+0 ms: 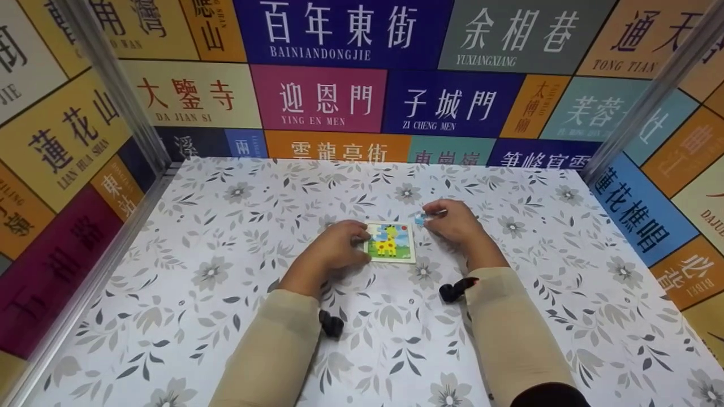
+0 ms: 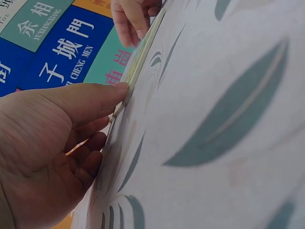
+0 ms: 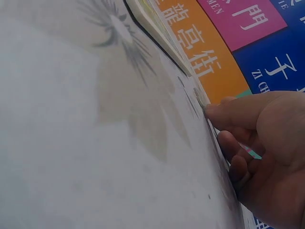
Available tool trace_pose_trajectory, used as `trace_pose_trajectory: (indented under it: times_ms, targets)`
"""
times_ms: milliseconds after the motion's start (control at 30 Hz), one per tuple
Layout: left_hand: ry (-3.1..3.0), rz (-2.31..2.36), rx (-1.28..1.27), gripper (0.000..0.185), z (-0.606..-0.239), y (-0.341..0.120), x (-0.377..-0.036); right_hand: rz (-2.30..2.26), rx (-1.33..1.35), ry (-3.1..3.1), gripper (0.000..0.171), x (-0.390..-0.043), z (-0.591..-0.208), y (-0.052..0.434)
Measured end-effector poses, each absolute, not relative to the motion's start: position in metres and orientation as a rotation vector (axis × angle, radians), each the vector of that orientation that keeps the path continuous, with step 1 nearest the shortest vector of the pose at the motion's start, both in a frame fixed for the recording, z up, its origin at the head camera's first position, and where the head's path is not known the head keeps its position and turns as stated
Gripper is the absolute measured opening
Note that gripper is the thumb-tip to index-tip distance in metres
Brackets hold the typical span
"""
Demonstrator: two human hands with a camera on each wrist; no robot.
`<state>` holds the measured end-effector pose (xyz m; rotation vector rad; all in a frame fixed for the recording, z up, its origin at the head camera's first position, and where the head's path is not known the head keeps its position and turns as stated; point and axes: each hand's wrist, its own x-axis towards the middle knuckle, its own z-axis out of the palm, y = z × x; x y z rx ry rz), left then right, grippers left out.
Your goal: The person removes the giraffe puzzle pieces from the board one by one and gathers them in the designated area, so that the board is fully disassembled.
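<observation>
- The puzzle (image 1: 390,242), a small square board with a yellow giraffe picture, lies flat near the middle of the surface (image 1: 226,237), between the two hands.
- It looks thin, stiff and light, so it would likely slide on the smooth cloth unless held at an edge; the edges are the only real place to grip it.
- The left hand (image 1: 336,249) steadies the board's left edge, thumb tip against the rim and the other fingers (image 2: 88,160) loosely curled beneath.
- A small blue piece (image 1: 419,219) sits just off the board's top right corner, light and easy to pinch.
- The right hand (image 1: 452,221) has curled fingers on that piece; the wrist view shows the thumb pressed down at the cloth.
- Coloured sign panels (image 1: 317,96) wall the surface in.
</observation>
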<state>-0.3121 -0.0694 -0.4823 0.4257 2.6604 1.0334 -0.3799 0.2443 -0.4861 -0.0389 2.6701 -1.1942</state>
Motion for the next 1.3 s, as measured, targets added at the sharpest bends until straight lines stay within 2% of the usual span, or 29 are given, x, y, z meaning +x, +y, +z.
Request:
trace_pose_trajectory:
  times_ms: [200, 667, 1300]
  targets:
    - [2.653, 1.04, 0.419, 0.047, -0.481, -0.069, -0.312, -1.189, -0.045, 2.676, 0.042, -0.378, -0.477, 0.237]
    - [2.651, 1.026, 0.389, 0.047, -0.479, -0.071, -0.313, -1.016, -0.423, 2.605, 0.051, -0.364, -0.449, 0.179]
    - [2.646, 1.012, 0.425, 0.047, -0.477, -0.071, -0.311, -0.808, -0.561, 2.603, 0.049, -0.357, -0.474, 0.164]
